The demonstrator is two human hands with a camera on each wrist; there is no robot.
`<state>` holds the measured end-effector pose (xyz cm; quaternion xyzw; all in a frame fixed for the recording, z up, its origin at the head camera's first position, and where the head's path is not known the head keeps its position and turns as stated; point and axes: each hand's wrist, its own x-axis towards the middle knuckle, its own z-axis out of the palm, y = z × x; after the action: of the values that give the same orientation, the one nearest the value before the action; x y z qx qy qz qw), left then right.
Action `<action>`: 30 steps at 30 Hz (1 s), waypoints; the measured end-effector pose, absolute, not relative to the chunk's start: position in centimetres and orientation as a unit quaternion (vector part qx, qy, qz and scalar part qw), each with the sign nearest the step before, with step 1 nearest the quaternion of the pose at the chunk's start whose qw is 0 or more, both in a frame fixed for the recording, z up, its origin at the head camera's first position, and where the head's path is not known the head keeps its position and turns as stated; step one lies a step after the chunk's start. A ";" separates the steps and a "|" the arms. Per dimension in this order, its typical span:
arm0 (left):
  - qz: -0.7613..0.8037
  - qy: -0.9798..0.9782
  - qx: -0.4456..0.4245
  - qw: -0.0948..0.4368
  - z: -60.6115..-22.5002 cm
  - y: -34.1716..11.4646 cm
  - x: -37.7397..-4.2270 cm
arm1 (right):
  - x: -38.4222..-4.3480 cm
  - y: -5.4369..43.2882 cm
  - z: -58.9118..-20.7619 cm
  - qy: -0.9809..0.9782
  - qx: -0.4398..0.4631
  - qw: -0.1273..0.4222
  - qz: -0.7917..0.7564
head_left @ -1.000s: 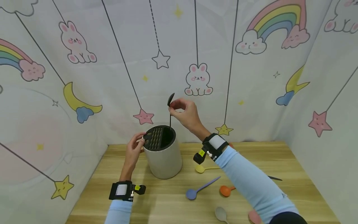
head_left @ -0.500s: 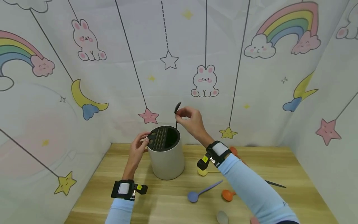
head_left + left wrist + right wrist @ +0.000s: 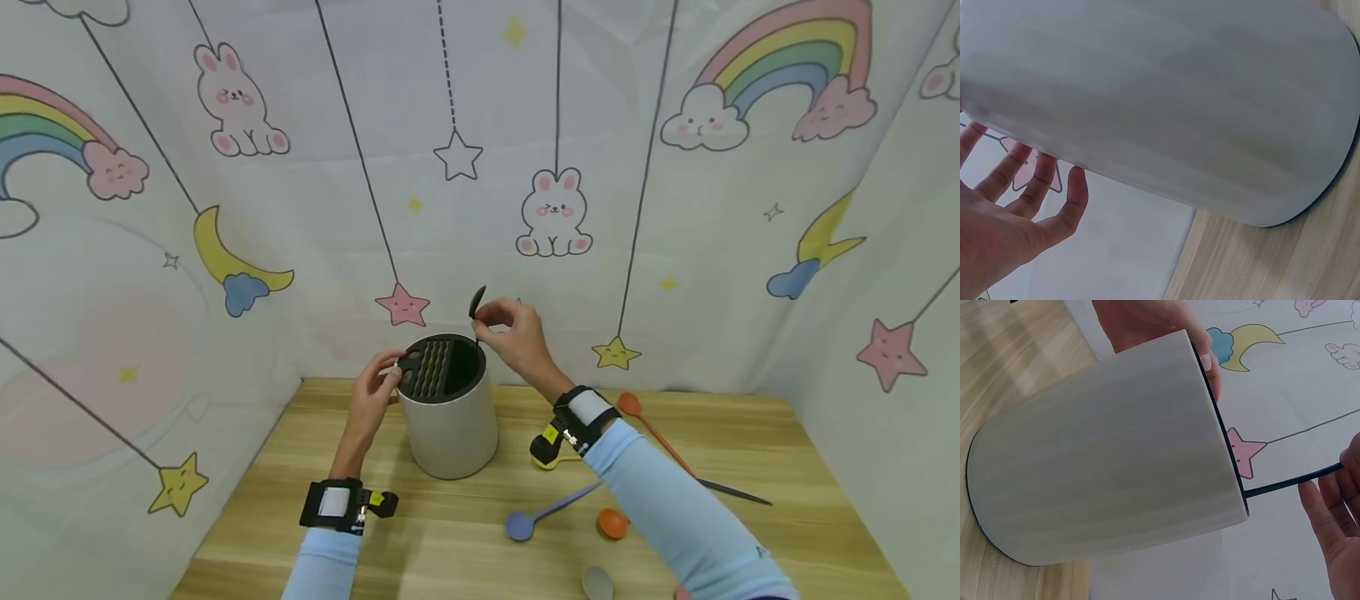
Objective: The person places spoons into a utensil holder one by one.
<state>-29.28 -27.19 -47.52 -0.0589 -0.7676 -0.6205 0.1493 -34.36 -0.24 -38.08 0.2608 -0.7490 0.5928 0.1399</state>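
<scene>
A pale grey cylindrical utensil holder (image 3: 453, 442) stands upright on the wooden table, with a black top insert of ridged slots and one large opening. My left hand (image 3: 367, 402) holds its left rim, thumb over the edge; in the left wrist view the fingertips (image 3: 1077, 178) touch its wall. My right hand (image 3: 522, 340) pinches a black spoon (image 3: 477, 301) just below its upturned bowl. In the right wrist view the spoon's thin handle (image 3: 1279, 486) runs down past the rim into the holder; its lower end is hidden inside.
Right of the holder lie a yellow spoon (image 3: 546, 463), a blue spoon (image 3: 520, 526), an orange spoon (image 3: 612, 523) and a red-orange spoon (image 3: 630, 405). A grey spoon (image 3: 597, 582) is near the front. A dark handle (image 3: 738, 492) shows beyond the right sleeve. Printed cloth walls enclose the table.
My right hand has lowered the black spoon deeper into the holder. The left hand has stayed on the rim. The whole view has shifted slightly.
</scene>
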 end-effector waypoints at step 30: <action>-0.621 -0.768 -0.058 0.144 -47.5 -27.5 -29.1 | -33.4 -0.8 -40.4 -0.768 0.253 0.122 0.575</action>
<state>-29.07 -27.49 -47.51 -0.0576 -0.7683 -0.6212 0.1436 -33.35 -0.81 -40.43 0.2527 -0.7684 0.5752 0.1221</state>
